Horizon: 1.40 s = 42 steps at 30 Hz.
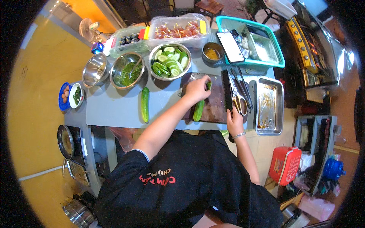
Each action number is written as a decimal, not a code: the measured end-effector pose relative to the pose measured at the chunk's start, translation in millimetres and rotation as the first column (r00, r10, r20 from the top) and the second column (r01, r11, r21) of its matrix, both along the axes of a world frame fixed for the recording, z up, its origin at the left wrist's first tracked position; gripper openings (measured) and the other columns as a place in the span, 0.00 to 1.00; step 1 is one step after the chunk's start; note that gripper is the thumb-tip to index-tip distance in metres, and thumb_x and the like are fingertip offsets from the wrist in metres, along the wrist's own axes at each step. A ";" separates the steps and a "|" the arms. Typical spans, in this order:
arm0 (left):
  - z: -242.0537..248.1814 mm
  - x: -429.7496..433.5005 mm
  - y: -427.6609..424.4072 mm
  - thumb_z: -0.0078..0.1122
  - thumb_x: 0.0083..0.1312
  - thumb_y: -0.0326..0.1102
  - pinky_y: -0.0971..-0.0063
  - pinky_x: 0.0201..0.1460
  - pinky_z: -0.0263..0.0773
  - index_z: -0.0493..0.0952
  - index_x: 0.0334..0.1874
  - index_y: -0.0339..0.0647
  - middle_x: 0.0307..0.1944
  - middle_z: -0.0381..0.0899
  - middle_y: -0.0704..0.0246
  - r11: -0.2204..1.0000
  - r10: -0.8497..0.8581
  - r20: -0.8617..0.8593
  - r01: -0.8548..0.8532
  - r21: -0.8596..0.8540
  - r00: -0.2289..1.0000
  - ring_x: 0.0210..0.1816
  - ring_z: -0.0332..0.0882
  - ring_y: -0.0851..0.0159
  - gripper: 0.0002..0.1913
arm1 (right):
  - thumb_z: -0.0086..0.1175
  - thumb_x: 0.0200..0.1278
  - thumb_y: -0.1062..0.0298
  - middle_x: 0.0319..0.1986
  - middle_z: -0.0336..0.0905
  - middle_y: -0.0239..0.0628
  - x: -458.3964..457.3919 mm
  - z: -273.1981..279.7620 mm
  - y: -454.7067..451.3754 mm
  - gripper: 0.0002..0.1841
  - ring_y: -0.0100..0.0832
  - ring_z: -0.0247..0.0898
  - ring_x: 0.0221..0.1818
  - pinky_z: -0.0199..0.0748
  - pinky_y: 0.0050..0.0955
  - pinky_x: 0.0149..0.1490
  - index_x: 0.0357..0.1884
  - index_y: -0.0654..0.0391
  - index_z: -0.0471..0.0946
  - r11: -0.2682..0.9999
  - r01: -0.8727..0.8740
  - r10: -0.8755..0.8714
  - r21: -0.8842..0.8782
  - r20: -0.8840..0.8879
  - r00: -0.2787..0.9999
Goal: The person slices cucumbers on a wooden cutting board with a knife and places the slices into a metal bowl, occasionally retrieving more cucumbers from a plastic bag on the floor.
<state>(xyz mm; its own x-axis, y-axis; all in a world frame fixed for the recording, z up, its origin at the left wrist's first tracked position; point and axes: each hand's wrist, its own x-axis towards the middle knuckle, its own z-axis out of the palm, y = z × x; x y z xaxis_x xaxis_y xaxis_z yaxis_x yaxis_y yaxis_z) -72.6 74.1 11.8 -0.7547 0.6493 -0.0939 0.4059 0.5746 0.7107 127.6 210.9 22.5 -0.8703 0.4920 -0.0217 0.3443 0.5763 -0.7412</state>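
Note:
My left hand (198, 89) is closed around a green piece of cucumber (209, 85) above the dark cutting board (219, 114). In my right hand (235, 122) is the handle of a knife with a dark, broad blade (227, 89), lying along the board's right side. Below my left hand, a cucumber (198, 110) rests on the board. Another whole cucumber (145, 105) lies on the grey table to the left. A steel bowl of cucumber slices (170, 61) stands behind the board. Scissors (239, 99) and black tongs (243, 85) lie just right of the knife.
Left of the slices are a steel bowl with green sauce (127, 70) and another steel bowl (95, 70). A small metal pot (213, 53), a phone (231, 47) and a teal basket (281, 57) stand behind. A stained metal tray (269, 107) is at the right edge.

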 end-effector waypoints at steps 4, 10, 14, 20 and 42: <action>-15.9 -3.3 9.7 0.65 0.54 0.41 0.55 0.40 0.74 0.73 0.45 0.47 0.33 0.83 0.59 0.999 0.051 -0.025 -0.051 0.001 0.998 0.38 0.82 0.48 0.18 | 0.51 0.70 0.67 0.19 0.71 0.49 -0.3 -1.4 -0.4 0.09 0.44 0.66 0.19 0.63 0.38 0.28 0.35 0.64 0.71 0.996 -0.002 0.002 0.084 -0.007 1.000; -33.2 -3.1 12.5 0.63 0.57 0.35 0.55 0.40 0.75 0.74 0.51 0.46 0.33 0.82 0.58 0.986 0.031 0.032 -0.036 0.162 0.999 0.37 0.82 0.48 0.19 | 0.49 0.71 0.68 0.24 0.75 0.55 -7.5 -4.1 -12.7 0.09 0.53 0.72 0.26 0.67 0.44 0.33 0.41 0.65 0.74 0.999 0.036 -0.035 0.018 -0.002 0.999; -57.0 -9.7 11.1 0.61 0.58 0.31 0.54 0.42 0.74 0.75 0.50 0.41 0.34 0.81 0.55 0.973 0.016 -0.056 -0.003 0.231 0.998 0.38 0.80 0.46 0.16 | 0.49 0.71 0.68 0.29 0.78 0.54 -13.2 -19.1 -12.3 0.12 0.49 0.72 0.29 0.70 0.39 0.37 0.47 0.66 0.75 0.999 0.041 -0.040 0.029 -0.036 0.999; 11.0 -32.9 -76.3 0.63 0.63 0.30 0.78 0.40 0.74 0.80 0.48 0.39 0.32 0.80 0.72 0.827 0.124 0.361 -0.297 0.477 0.924 0.35 0.77 0.75 0.11 | 0.50 0.70 0.68 0.36 0.81 0.58 -23.4 -7.1 -31.7 0.12 0.57 0.76 0.36 0.72 0.45 0.43 0.45 0.70 0.74 0.993 0.064 -0.052 0.098 -0.122 0.991; 46.3 -2.9 -109.1 0.69 0.57 0.41 0.71 0.32 0.73 0.75 0.27 0.40 0.26 0.78 0.66 0.895 0.189 0.059 -0.196 0.401 0.980 0.27 0.77 0.64 0.13 | 0.50 0.68 0.65 0.22 0.75 0.57 1.4 -14.2 -60.9 0.08 0.62 0.73 0.29 0.66 0.54 0.32 0.36 0.61 0.70 0.995 0.047 -0.056 0.092 0.103 0.993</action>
